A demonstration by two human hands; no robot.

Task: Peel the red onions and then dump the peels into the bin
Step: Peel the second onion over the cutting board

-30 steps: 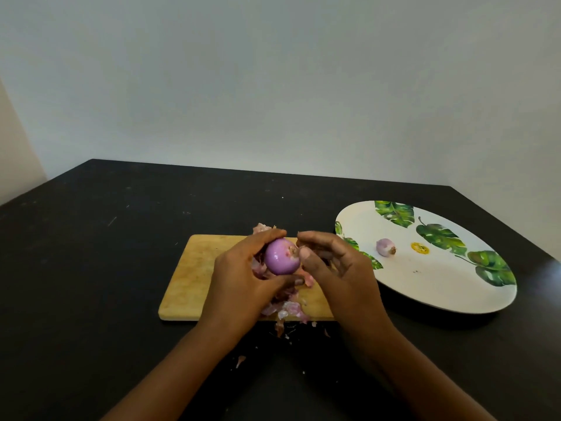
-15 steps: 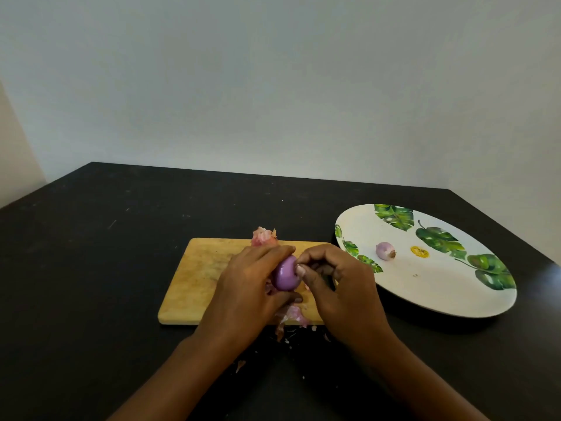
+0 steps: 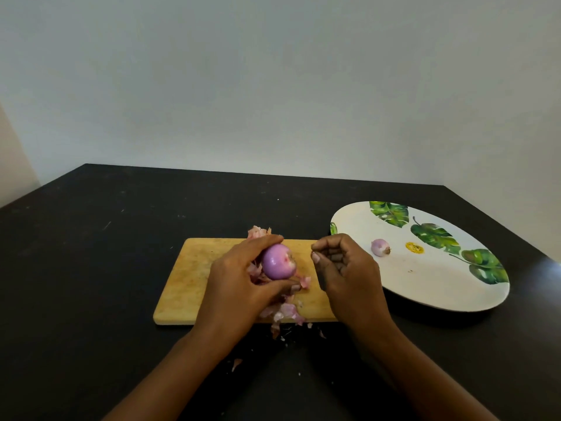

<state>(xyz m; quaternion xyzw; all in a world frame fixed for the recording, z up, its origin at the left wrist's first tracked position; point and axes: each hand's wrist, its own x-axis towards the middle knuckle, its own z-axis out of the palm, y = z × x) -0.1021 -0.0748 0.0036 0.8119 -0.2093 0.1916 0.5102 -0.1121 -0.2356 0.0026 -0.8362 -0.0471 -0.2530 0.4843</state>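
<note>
My left hand (image 3: 239,281) grips a peeled purple onion (image 3: 277,262) between thumb and fingers, just above the wooden cutting board (image 3: 188,278). To the right of the onion, a short gap away, my right hand (image 3: 346,275) hovers with its fingers curled; nothing shows in its grasp. Pink onion peels (image 3: 287,311) lie heaped on the board under my left hand, and one more peel (image 3: 257,231) sticks out behind its fingers. A smaller peeled onion (image 3: 379,247) rests on the white leaf-patterned plate (image 3: 425,284). No bin is in view.
The board and plate sit on a black table (image 3: 106,253) that meets a pale wall behind. Small peel scraps (image 3: 236,363) are scattered on the table in front of the board. A yellow mark (image 3: 414,248) shows on the plate.
My right hand has pulled away from the onion to the right, leaving a gap. My left hand has turned the onion so more of its purple surface shows.
</note>
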